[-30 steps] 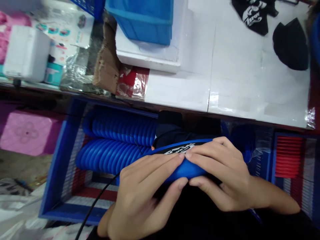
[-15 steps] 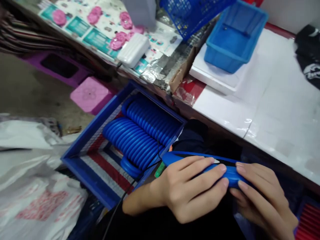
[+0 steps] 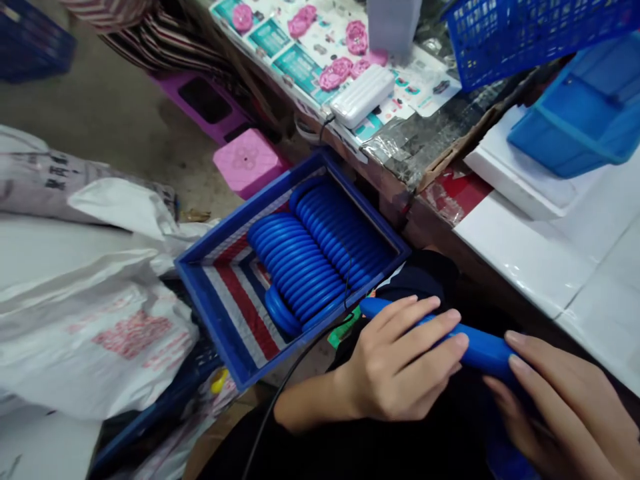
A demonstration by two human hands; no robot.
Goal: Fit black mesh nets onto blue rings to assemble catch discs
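My left hand (image 3: 400,363) is curled over the near end of a flat blue ring (image 3: 483,348), fingers on top and thumb beneath. My right hand (image 3: 560,407) grips the same blue ring from the right, fingers laid along it. The ring lies edge-on above my dark lap. To the left sits a blue crate (image 3: 210,303) with two rows of matching blue rings (image 3: 320,257) stacked on edge over a red, white and blue striped lining.
A white table edge (image 3: 530,260) runs along the right with a blue bin (image 3: 580,127) and blue mesh basket (image 3: 520,33). White plastic bags (image 3: 90,313) lie left. A pink stool (image 3: 245,160) stands on the floor. A black cable (image 3: 295,370) crosses the crate's corner.
The view has swung left and down, so the crate and bags now fill the middle. Both hands keep hold of the blue ring, now seen more edge-on, its black patch out of sight.
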